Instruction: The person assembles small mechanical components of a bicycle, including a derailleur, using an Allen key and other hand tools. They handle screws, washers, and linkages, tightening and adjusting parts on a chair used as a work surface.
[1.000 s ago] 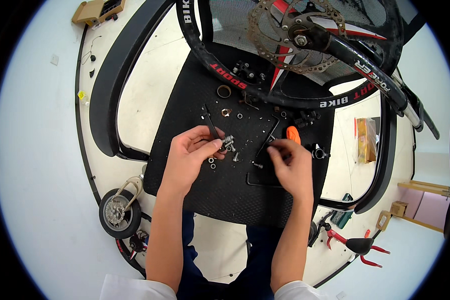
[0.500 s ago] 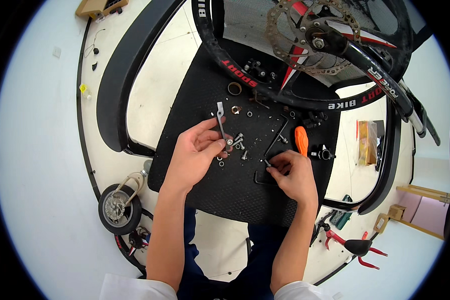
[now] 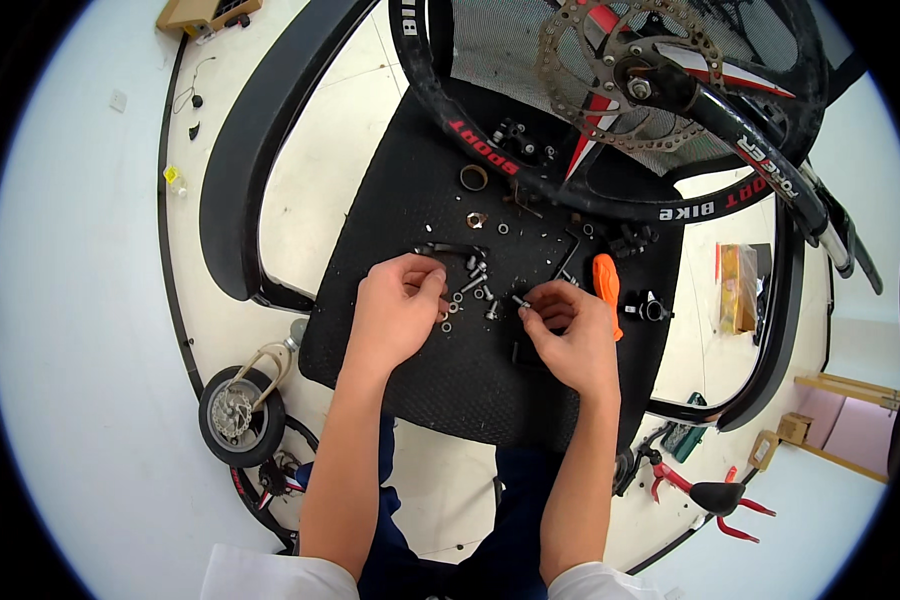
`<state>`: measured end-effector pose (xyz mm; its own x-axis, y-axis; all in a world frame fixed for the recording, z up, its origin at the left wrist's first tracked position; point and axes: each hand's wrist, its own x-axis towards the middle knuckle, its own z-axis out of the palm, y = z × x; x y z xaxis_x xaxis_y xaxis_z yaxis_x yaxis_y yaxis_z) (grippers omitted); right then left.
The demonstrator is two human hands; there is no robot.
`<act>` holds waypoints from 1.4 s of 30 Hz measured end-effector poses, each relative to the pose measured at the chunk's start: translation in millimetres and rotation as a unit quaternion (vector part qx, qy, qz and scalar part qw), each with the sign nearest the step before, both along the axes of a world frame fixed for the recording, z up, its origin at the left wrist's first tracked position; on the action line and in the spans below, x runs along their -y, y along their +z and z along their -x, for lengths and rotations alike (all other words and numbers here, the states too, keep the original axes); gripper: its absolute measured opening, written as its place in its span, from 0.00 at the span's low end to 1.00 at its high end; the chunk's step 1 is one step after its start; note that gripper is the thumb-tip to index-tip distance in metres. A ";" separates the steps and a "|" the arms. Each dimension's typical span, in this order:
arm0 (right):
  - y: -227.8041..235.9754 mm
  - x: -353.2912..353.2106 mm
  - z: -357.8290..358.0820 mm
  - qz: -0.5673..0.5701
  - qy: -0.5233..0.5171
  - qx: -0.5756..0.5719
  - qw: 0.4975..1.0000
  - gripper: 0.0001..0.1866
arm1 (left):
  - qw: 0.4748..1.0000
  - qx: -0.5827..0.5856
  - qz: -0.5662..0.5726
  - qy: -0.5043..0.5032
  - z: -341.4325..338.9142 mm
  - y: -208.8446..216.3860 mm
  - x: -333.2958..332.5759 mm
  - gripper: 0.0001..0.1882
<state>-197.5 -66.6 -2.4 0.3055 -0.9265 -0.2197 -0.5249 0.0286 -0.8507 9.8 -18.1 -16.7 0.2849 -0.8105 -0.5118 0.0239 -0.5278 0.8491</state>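
At the left of the black chair seat [image 3: 450,400], my left hand [image 3: 395,305] is closed, thumb and forefinger together; anything between them is hidden. Just beyond its fingers lies a dark brake lever-like arm [image 3: 455,249], apparently on the seat. My right hand [image 3: 570,325] pinches a small bolt [image 3: 521,301] by its end, tip pointing left. Between the hands lie several loose bolts [image 3: 473,283] and small nuts or washers [image 3: 446,327]. Beside my right fingers are an L-shaped hex key [image 3: 567,252] and an orange handle [image 3: 606,290]. Another hex key is partly covered by that hand.
A bicycle wheel [image 3: 490,160] with a disc rotor [image 3: 548,70] and a black fork [image 3: 745,140] overhangs the seat's far side. A metal ring [image 3: 473,178] and a small clamp [image 3: 652,308] lie on the seat. Armrests [image 3: 245,170] flank it. A small wheel [image 3: 240,417] stands on the floor.
The lever-like arm has left my left fingers, turned from upright to sideways, and lies beyond them. My right hand has moved slightly up and left with the bolt.
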 end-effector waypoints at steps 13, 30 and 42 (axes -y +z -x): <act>3.8 2.1 -2.8 0.012 -0.002 -0.008 1.000 0.07 | 0.880 0.439 0.182 -0.013 6.4 -8.3 15.3 0.09; 11.9 -4.3 -18.2 -0.011 -0.020 0.215 0.976 0.09 | 0.930 -0.341 0.094 0.101 29.8 29.9 9.3 0.12; 7.4 -8.4 -16.3 -0.006 -0.037 0.165 0.986 0.09 | 0.967 -0.239 0.090 0.007 34.3 26.8 4.4 0.14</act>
<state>-181.2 -58.1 5.0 0.2942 -0.9468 -0.1302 -0.2157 0.0669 -0.9742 -24.5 -22.5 10.1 0.0622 -0.8961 -0.4395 0.4424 -0.3699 0.8170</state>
